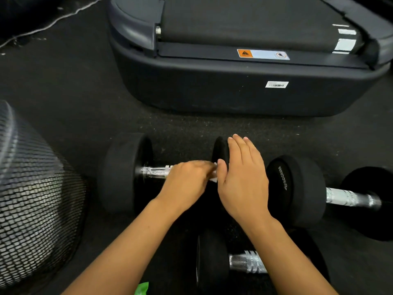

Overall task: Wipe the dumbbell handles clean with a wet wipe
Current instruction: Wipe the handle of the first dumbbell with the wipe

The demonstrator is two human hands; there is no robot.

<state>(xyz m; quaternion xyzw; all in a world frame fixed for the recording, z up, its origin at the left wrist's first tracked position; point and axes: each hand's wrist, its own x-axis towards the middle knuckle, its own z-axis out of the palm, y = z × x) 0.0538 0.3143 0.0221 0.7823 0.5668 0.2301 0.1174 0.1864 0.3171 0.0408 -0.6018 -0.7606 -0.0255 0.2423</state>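
Note:
A black dumbbell (121,173) lies across the dark floor in front of me, its chrome handle (155,171) bare at the left end. My left hand (187,179) is curled over the right part of that handle and holds a white wet wipe (214,177), of which only a small corner shows. My right hand (240,177) lies flat with straight fingers on the dumbbell's right weight head (220,150). A second dumbbell (302,188) lies to the right with its chrome handle (350,198) showing. A third dumbbell (212,258) lies near me, partly under my right forearm.
The dark end of a treadmill (234,88) stands just beyond the dumbbells. A black mesh bin (32,199) fills the left side. A green packet (142,288) peeks in at the bottom edge. A thin cable (53,21) runs across the floor at the far left.

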